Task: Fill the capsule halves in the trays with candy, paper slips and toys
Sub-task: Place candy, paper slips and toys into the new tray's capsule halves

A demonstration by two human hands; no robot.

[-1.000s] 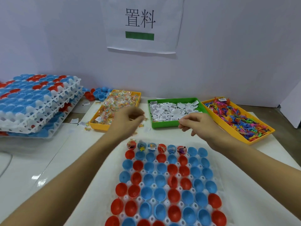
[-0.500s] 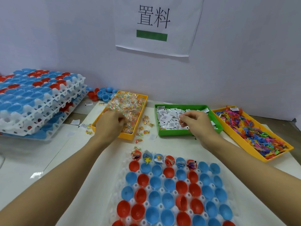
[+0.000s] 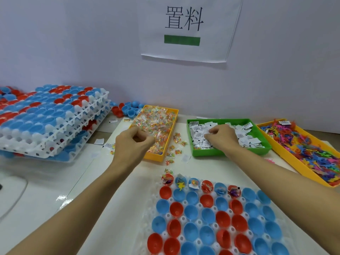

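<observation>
Capsule tray (image 3: 184, 216): nearest, at 5 o'clock on the tabletop (image 3: 46, 199), a white tray holding rows of open red and blue capsule halves (image 3: 207, 216).
Filled halves (image 3: 200, 183): only the far row, six cups from its left end, shows candy, paper or small toys inside; the two cups at the right end of that row and all nearer rows look bare.
Left hand (image 3: 132, 144): at 11 o'clock from the capsule tray, fingers curled down into the near end of the candy bin, pinching at wrapped candies; what exactly it holds I cannot tell.
Right hand (image 3: 222, 137): at 1 o'clock from the capsule tray, fingers curled into the paper slips; whether a slip is actually gripped I cannot tell.
Candy bin (image 3: 171, 133): orange-yellow, heaped with clear-wrapped coloured candy (image 3: 156, 120).
Spilled candy (image 3: 174, 150): several pieces lie on the tabletop between the candy bin and the green bin, a few just beyond the capsule tray.
Green bin (image 3: 230, 152): just right of the candy bin, full of white printed paper slips (image 3: 246, 137).
Toy bin (image 3: 287, 155): yellow, at 2 o'clock, angled, filled with bright plastic toys (image 3: 303, 144).
Stacked trays (image 3: 55, 129): at 10 o'clock, white trays piled up, loaded with red and blue halves.
Loose halves (image 3: 128, 109): a small cluster by the wall, between the stack and the candy bin.
Wall sign (image 3: 184, 28): at 12 o'clock, white sheet with two black characters and a green bar.
</observation>
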